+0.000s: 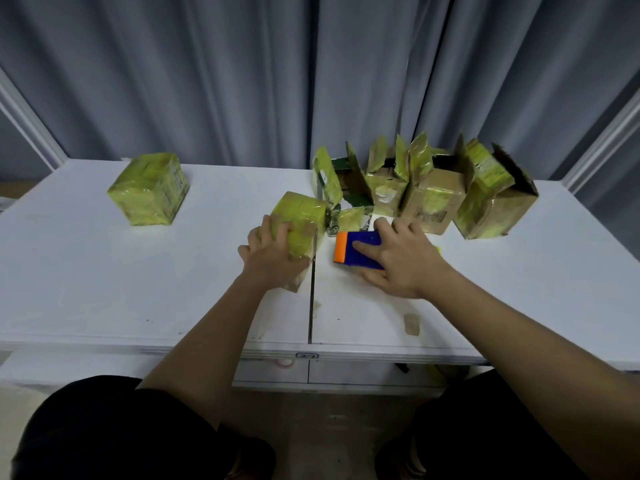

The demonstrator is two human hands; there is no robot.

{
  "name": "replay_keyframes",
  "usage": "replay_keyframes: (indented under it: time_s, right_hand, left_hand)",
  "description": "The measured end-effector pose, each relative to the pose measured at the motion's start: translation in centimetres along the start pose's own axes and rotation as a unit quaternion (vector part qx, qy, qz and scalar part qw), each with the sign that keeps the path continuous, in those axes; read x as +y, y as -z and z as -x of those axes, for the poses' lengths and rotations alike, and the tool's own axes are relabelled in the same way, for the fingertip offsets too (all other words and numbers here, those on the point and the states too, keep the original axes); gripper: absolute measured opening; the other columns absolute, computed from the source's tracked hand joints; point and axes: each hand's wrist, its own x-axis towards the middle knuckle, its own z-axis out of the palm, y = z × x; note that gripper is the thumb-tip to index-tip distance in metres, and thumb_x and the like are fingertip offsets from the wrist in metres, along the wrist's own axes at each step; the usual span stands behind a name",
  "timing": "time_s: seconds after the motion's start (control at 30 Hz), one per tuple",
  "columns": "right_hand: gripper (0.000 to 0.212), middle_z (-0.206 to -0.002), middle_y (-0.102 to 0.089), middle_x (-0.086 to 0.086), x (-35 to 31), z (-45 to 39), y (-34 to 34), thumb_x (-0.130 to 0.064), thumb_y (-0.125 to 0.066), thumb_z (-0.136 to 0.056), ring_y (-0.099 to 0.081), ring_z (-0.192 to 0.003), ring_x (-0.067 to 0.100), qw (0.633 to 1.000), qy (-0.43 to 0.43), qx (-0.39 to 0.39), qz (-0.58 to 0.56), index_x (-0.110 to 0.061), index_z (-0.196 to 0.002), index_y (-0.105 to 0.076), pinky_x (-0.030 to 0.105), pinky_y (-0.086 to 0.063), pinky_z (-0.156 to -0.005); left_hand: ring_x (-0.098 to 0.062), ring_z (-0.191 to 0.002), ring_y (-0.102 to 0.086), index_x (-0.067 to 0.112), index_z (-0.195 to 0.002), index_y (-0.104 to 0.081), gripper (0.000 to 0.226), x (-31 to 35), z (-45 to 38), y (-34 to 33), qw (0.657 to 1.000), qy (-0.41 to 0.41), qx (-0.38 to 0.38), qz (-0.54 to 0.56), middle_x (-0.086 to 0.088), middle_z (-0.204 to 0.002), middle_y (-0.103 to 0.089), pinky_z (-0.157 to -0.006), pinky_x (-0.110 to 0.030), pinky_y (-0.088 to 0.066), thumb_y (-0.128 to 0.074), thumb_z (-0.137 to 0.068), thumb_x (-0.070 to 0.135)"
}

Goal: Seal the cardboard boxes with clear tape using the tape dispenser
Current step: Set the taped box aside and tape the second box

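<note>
Centrally on the white bench [104, 271], the left hand [273, 251] grips a closed cardboard box [301, 220] wrapped in yellow-green tape, its fingers curled over the near top edge. Just to the right, the right hand [398, 258] lies on the blue and orange tape dispenser [353, 249], fingers spread over its top and thumb low along its near side; the dispenser sits flat on the bench, close beside the held box but apart from it.

Behind both, a crowded row of open boxes [429, 199] stands along the back of the bench, flaps up and tilted at various angles, touching or overlapping one another. The leftmost of them [343, 181] shows a dark green inside, and one of its flaps [325, 178] leans right against the far corner of the held box. A loose yellowish flap or scrap [351, 220] lies between that row and the dispenser.

Far to the left, well apart from everything, another closed taped box [149, 188] rests alone. A small strip of clear tape [412, 323] is stuck on the bench near the front edge. A seam [310, 306] splits the bench down the middle. Grey curtains [207, 71] hang behind.
</note>
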Motion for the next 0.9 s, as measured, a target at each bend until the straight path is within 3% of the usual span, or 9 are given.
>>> replay_keyframes:
  time_s: [0.07,0.17,0.23,0.33,0.43,0.53,0.63,0.73,0.9]
  right_hand:
    - [0.054,-0.103,-0.055,0.016,-0.8,0.7,-1.9,-0.044,-0.026,-0.090,-0.052,-0.077,0.032,0.999,-0.003,0.049,-0.020,-0.023,-0.119,-0.066,0.040,-0.041,-0.069]
    - [0.049,-0.106,-0.052,0.019,-1.7,1.7,-4.5,-0.029,-0.031,-0.090,-0.053,-0.078,0.034,0.994,0.002,0.111,-0.009,-0.016,-0.130,-0.057,0.042,-0.038,-0.069]
    - [0.051,-0.106,-0.051,0.020,-2.2,2.5,-6.4,-0.016,-0.047,-0.085,-0.053,-0.078,0.035,0.989,0.002,0.145,-0.018,-0.017,-0.136,-0.047,0.044,-0.039,-0.070]
    - [0.078,-0.102,-0.056,0.020,-2.6,3.1,-7.7,-0.003,-0.076,-0.067,-0.055,-0.078,0.037,0.987,-0.027,0.134,-0.085,-0.022,-0.135,-0.041,0.045,-0.046,-0.067]
    - [0.068,-0.100,-0.057,0.017,-2.8,2.6,-7.1,-0.015,-0.076,-0.066,-0.055,-0.076,0.035,0.983,-0.049,0.121,-0.130,-0.024,-0.129,-0.051,0.042,-0.045,-0.064]
    - [0.041,-0.098,-0.058,0.012,-3.5,2.1,-5.8,-0.029,-0.055,-0.077,-0.056,-0.080,0.033,0.966,-0.064,0.171,-0.185,-0.017,-0.115,-0.064,0.040,-0.044,-0.065]
    - [0.031,-0.102,-0.063,0.006,-5.6,0.9,-4.1,-0.013,-0.049,-0.090,-0.057,-0.092,0.025,0.895,-0.096,0.225,-0.373,-0.010,-0.115,-0.066,0.030,-0.044,-0.076]
    - [0.025,-0.103,-0.062,0.002,-8.8,-0.7,-2.8,-0.005,-0.052,-0.095,-0.056,-0.092,0.011,0.774,-0.109,0.197,-0.592,-0.008,-0.115,-0.067,0.010,-0.040,-0.076]
    - [0.008,-0.088,-0.056,0.005,-12.7,-3.6,-2.5,-0.011,-0.058,-0.095,-0.051,-0.076,0.009,0.609,-0.222,0.216,-0.730,-0.009,-0.100,-0.063,0.011,-0.042,-0.067]
  left_hand:
    - [-0.031,-0.137,-0.022,0.028,-0.138,-0.031,0.069,0.1,0.1,0.1,1.000,-0.003,0.006,-0.006,-0.004,-0.156,-0.012,-0.102,-0.046,-0.028,-0.058,-0.081,0.056]
    - [-0.031,-0.139,-0.017,0.030,-0.139,-0.027,0.067,0.1,0.1,0.3,1.000,0.003,-0.016,0.002,-0.004,-0.156,-0.007,-0.104,-0.046,-0.024,-0.055,-0.084,0.056]
    - [-0.030,-0.140,-0.013,0.031,-0.139,-0.025,0.066,0.1,0.1,0.5,0.999,0.009,-0.031,0.010,-0.004,-0.157,-0.004,-0.105,-0.046,-0.022,-0.053,-0.085,0.057]
    - [-0.030,-0.141,-0.010,0.031,-0.139,-0.024,0.068,0.2,0.2,0.7,0.999,0.018,-0.040,0.027,-0.004,-0.157,-0.001,-0.107,-0.047,-0.019,-0.054,-0.083,0.059]
    - [-0.031,-0.141,-0.010,0.030,-0.140,-0.022,0.081,0.5,0.4,0.9,0.998,0.028,-0.049,0.021,-0.006,-0.157,0.000,-0.109,-0.048,-0.019,-0.053,-0.078,0.070]
    - [-0.031,-0.143,-0.006,0.032,-0.143,-0.018,0.085,0.6,0.8,1.4,0.994,0.042,-0.093,0.033,-0.004,-0.158,0.004,-0.112,-0.050,-0.016,-0.043,-0.076,0.079]
    - [-0.031,-0.143,-0.009,0.035,-0.145,-0.025,0.060,0.5,1.5,2.1,0.992,0.035,-0.095,0.080,-0.005,-0.158,-0.002,-0.112,-0.050,-0.013,-0.031,-0.092,0.063]
    - [-0.034,-0.138,-0.017,0.040,-0.141,-0.035,0.043,-0.5,2.4,2.6,0.989,0.019,-0.077,0.121,-0.007,-0.156,-0.010,-0.111,-0.045,-0.017,-0.028,-0.100,0.048]
    - [-0.025,-0.135,-0.024,0.033,-0.134,-0.052,0.039,-2.6,3.4,0.8,0.979,-0.038,0.038,0.197,-0.009,-0.144,-0.029,-0.106,-0.033,-0.017,-0.048,-0.096,0.042]
